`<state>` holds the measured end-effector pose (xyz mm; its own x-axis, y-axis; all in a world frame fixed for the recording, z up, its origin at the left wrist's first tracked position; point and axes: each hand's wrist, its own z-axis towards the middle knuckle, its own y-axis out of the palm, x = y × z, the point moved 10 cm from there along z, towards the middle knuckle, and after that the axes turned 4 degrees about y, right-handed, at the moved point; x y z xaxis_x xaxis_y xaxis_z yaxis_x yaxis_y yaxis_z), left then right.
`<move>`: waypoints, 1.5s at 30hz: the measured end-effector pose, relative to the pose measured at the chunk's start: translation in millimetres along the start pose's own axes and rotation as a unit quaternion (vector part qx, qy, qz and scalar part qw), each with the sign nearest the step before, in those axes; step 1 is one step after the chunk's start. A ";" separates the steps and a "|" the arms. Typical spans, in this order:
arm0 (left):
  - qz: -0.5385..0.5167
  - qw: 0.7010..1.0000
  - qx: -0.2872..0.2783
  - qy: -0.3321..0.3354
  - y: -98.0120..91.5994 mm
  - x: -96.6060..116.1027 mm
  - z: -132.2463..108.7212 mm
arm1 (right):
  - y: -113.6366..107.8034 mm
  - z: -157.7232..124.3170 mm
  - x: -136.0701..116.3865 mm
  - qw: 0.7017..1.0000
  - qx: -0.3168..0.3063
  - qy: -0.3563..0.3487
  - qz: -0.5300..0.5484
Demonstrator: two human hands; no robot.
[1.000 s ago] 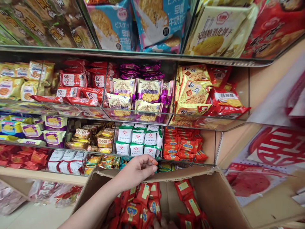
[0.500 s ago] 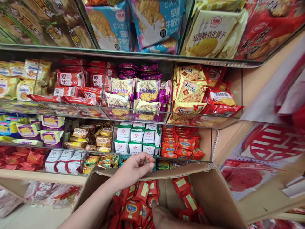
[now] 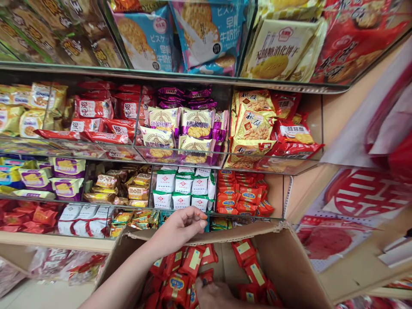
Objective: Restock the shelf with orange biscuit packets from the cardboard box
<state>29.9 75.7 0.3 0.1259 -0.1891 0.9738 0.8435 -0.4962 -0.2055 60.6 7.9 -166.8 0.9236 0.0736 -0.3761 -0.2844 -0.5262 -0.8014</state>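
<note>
My left hand (image 3: 180,228) grips the far rim of an open cardboard box (image 3: 283,262), its fingers curled over the edge. The box holds several small red snack packets (image 3: 175,285). My right hand (image 3: 214,295) is low inside the box, fingers closed among the red packets, with one packet (image 3: 206,276) at its fingertips. Straight beyond the box, a glass shelf compartment holds matching red packets (image 3: 243,193) stacked in rows.
Glass shelves (image 3: 180,156) full of packaged biscuits and sweets fill the view: white packets (image 3: 182,189), purple-and-yellow packs (image 3: 183,128), big blue biscuit bags (image 3: 180,34) above. A wooden wall with red paper decorations (image 3: 363,193) stands at the right.
My right hand has come up into view inside the box and closed among the red packets. My left hand has stayed on the box rim; the view shifted slightly.
</note>
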 end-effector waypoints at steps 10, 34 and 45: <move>-0.075 0.996 -0.046 0.020 6.2 15.2 -7.4 | -186.3 -83.1 -15.5 0.919 0.070 -0.174 0.345; -0.130 0.991 0.016 -0.004 3.7 4.8 0.4 | -209.0 -69.9 1.5 0.876 0.209 -0.195 0.388; -0.030 0.999 0.001 -0.019 6.2 -3.4 -0.8 | -292.5 -24.1 107.8 0.842 0.413 -0.060 0.342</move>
<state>34.3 72.6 -4.3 0.0947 -0.1256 0.9876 0.8509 -0.5047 -0.1458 249.6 149.3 38.2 0.4529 0.1043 -0.8855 -0.8669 0.2834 -0.4100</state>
